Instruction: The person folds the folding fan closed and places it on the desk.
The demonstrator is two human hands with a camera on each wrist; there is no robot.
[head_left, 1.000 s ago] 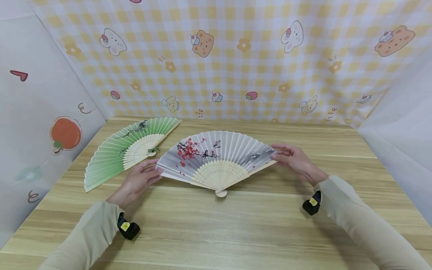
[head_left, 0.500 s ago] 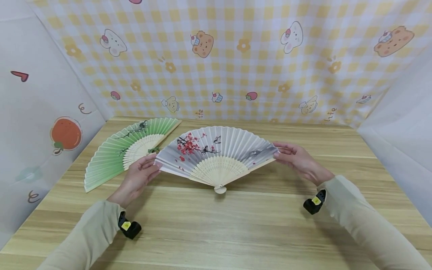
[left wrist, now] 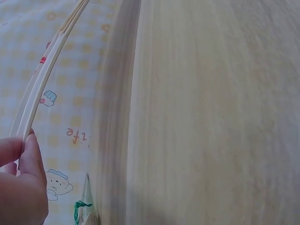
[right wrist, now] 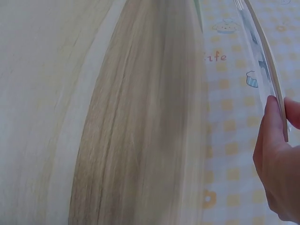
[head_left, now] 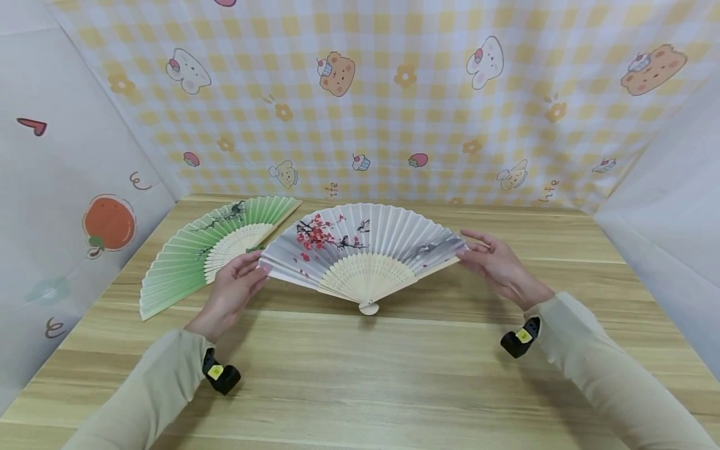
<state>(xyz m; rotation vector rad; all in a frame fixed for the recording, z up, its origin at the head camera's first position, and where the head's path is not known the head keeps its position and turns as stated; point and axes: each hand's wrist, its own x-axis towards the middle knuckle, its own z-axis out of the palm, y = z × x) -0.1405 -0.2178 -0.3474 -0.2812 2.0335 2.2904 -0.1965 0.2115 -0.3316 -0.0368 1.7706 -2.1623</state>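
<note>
A grey-white folding fan [head_left: 388,231] with red blossoms and pale ribs is spread wide in the middle of the head view, its pivot toward the person. My left hand [head_left: 230,294] pinches its left end between thumb and fingers. At the opposite end my right hand [head_left: 500,269] pinches the outer rib. Both wrist views show the fan nearly edge-on, raised off the table, with the left hand [left wrist: 23,178] and the right hand [right wrist: 279,159] gripping its ends. A green folding fan [head_left: 182,265] lies spread at the left, partly behind the left hand.
The wooden table [head_left: 360,387] reaches back to a yellow checked cloth [head_left: 394,112] with cartoon prints. White cloth walls [head_left: 50,187] stand at both sides. A green cord [left wrist: 79,211] on the green fan shows low in the left wrist view.
Both hands have lifted the grey-white fan a little and moved it slightly away from the person. It stays spread between them. The green fan has not moved.
</note>
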